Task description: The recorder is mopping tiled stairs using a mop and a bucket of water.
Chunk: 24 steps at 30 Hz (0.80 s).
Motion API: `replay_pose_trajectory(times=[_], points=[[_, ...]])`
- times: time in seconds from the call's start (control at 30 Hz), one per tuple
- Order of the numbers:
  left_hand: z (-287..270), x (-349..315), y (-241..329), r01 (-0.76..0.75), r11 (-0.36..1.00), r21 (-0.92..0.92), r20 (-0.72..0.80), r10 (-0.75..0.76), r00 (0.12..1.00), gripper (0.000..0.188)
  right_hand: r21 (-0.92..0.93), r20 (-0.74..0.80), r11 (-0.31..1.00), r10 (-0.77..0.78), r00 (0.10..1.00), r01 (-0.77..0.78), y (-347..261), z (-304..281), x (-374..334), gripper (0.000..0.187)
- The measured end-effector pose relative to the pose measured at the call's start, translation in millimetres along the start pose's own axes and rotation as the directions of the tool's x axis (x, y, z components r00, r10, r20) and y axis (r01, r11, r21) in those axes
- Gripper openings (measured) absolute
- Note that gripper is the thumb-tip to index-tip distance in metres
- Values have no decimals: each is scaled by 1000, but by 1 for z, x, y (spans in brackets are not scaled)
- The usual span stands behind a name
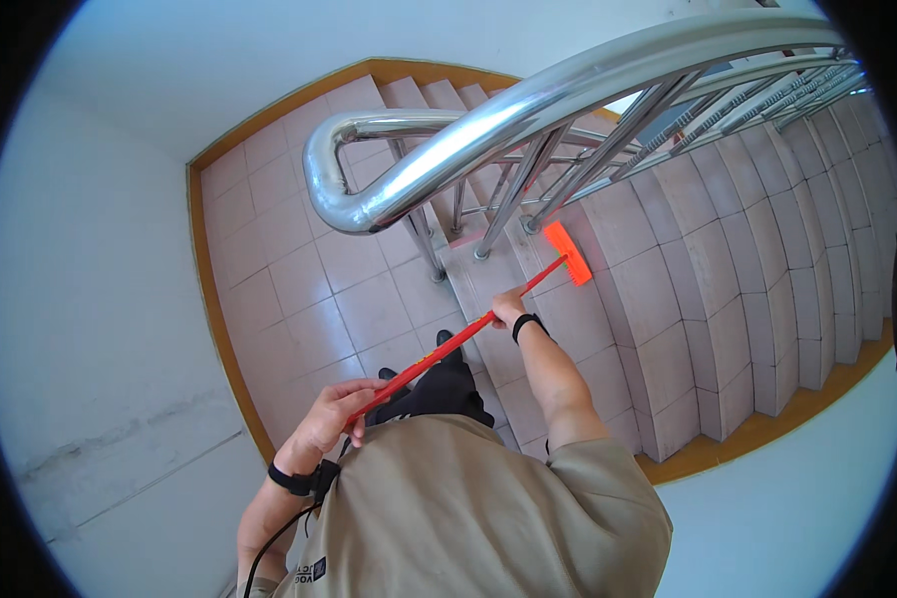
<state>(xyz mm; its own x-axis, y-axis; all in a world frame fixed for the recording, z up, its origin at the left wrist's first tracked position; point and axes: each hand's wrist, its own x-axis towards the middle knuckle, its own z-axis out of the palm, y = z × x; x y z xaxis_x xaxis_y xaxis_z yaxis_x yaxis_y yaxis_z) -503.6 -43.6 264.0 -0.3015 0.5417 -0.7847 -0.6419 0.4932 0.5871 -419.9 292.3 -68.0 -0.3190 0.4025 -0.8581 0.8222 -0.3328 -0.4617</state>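
A red-handled broom (pixel 424 365) with a bright orange head slants from my waist up to the right. My left hand (pixel 329 417) is closed round the handle's near end, close to my belly. Farther along the shaft, my right hand (pixel 508 308) grips it with the arm stretched forward. The orange head (pixel 568 254) rests on a tiled step (pixel 593 224) beside the foot of the railing. Its bristles cannot be made out clearly.
A shiny steel handrail (pixel 488 135) with upright posts curves across the upper middle, close to the broom head. Pinkish tiled stairs (pixel 708 269) run off to the right. A tiled landing (pixel 309 274) lies left, edged by a brown skirting (pixel 209 289) and a white wall (pixel 100 299).
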Motion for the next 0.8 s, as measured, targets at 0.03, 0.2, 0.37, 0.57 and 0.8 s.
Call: replay_pose_trajectory(times=[0.03,0.2,0.37,0.57,0.8], points=[[-5,-8,-4,2,1000,-2,-10,-3,1000,35,-5,8,1000,-7,1000,7,8,6,0,18],[-24,-44,-23,37,997,-70,-99,-44,994,32,-82,99,996,-27,995,35,25,47,-25,20],[-41,-73,-40,3,994,-113,-151,-21,988,31,-125,122,992,-6,993,22,23,75,-57,19],[-44,-83,-43,-14,992,-124,-161,-6,987,32,-111,109,993,-32,994,44,22,83,-69,20],[-26,-58,-31,17,994,-111,-151,-33,988,32,-89,-1,995,-52,999,51,19,61,-52,19]])
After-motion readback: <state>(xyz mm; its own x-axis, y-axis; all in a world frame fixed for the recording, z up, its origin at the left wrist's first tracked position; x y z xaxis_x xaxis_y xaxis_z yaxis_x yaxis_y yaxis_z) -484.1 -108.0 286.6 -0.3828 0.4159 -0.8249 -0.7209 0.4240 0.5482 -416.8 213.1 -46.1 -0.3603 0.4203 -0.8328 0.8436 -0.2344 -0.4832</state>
